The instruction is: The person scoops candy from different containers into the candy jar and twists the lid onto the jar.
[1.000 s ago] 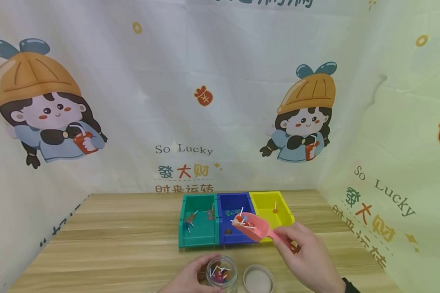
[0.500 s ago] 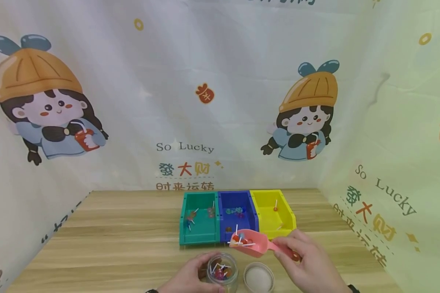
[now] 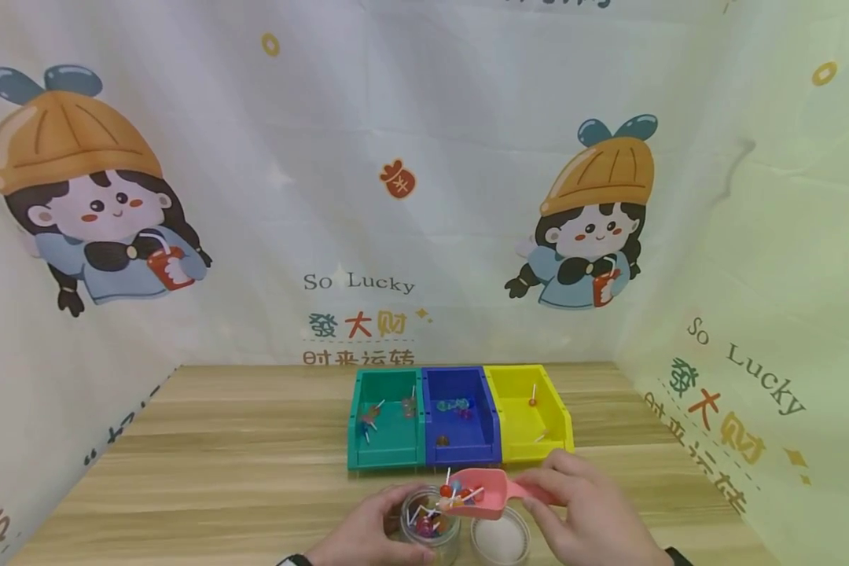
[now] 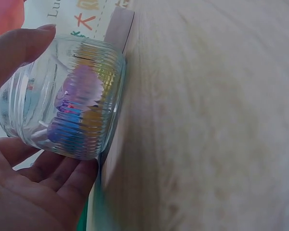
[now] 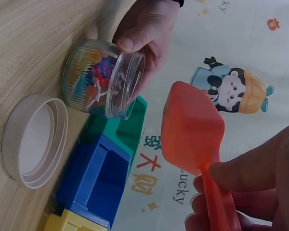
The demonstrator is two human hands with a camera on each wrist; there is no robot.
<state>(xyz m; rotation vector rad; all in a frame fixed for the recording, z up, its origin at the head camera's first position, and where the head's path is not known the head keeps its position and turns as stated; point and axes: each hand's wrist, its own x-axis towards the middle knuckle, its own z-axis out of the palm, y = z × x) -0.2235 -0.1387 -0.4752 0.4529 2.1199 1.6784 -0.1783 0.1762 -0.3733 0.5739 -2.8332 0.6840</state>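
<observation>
My right hand [image 3: 573,503] grips the handle of a pink scoop [image 3: 491,494], its bowl carrying several small lollipops [image 3: 460,495] with white sticks. The scoop's front edge hangs just above the mouth of a clear glass jar [image 4: 86,96]. My left hand [image 3: 375,531] holds that jar upright on the table, thumb on one side and fingers on the other. Colourful lollipops [image 5: 98,77] lie inside the jar. In the right wrist view the scoop [image 5: 192,127] shows its underside, so its load is hidden there.
A round, pale lid [image 5: 36,142] lies on the table right of the jar. Behind stand three joined bins: green [image 3: 389,456], blue [image 3: 463,454] and yellow [image 3: 538,450], each with a few candies or lollipops inside. A printed cloth [image 3: 396,251] hangs beyond the table.
The right hand has brought the loaded scoop down and toward me, from over the blue bin to the jar's mouth. The left hand keeps holding the jar in place.
</observation>
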